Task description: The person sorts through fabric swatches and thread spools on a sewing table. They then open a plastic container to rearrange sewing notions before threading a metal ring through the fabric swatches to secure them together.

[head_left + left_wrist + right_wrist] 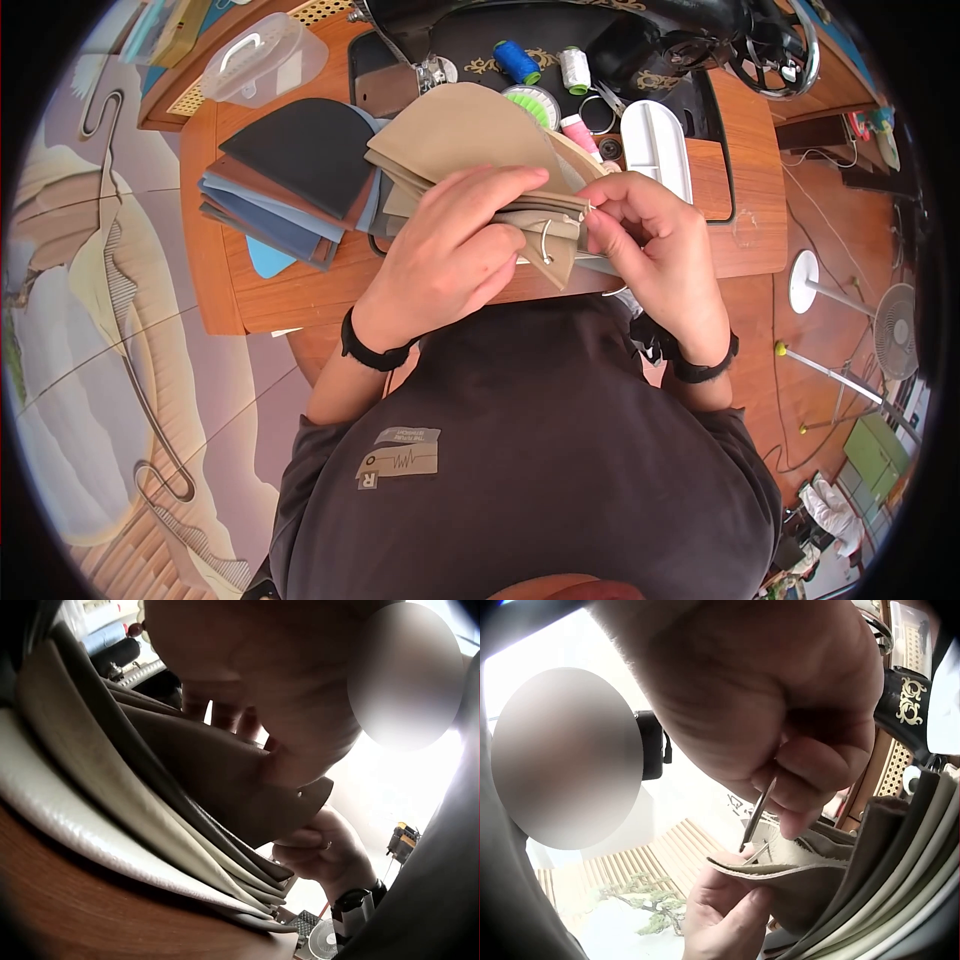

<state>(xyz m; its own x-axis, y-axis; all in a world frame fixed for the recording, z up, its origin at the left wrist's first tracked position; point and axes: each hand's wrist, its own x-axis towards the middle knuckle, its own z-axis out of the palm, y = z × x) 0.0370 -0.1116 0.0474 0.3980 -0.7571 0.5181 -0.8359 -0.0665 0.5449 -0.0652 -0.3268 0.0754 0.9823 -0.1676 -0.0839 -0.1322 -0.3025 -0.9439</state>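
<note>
Beige sheets (pixel 465 135) are fanned at the table's (pixel 225 300) front edge, lower corners poking past it toward the torso. Sheets are gripped by the left hand (pixel 450 260), fingers over the top. At their right-hand corner, a thin metal piece (pixel 757 817) is pinched by the right hand (pixel 660 250), thumb against index finger. A curved loop (pixel 545 241) is seen passing through a corner; whether it is the same piece can't be told. Dark and blue sheets (pixel 300 150) are stacked just beside, wood showing out to the left edge. Far side is bounded by spools (pixel 516 62) and the sewing machine (pixel 640 50); white tray (pixel 655 150) sits near the right hand, more wood showing right of it.
</note>
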